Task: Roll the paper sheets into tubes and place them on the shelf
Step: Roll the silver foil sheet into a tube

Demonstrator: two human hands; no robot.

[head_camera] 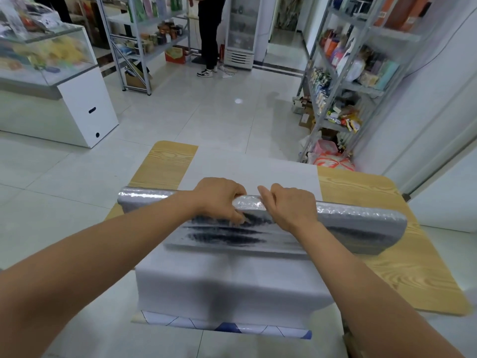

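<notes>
Mid-roll: left hand and right hand both grip the half-rolled silvery paper sheet on the counter, so I'd guess keep rolling evenly, then shelf it.

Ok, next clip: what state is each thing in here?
silver sheet: partly rolled, lying across the table.
left hand: grips the silver sheet near its middle.
right hand: grips it beside the left.
white sheet: flat, unrolled, drooping over the near table edge.
patterned sheet: unrolled, under the white sheet.
</notes>
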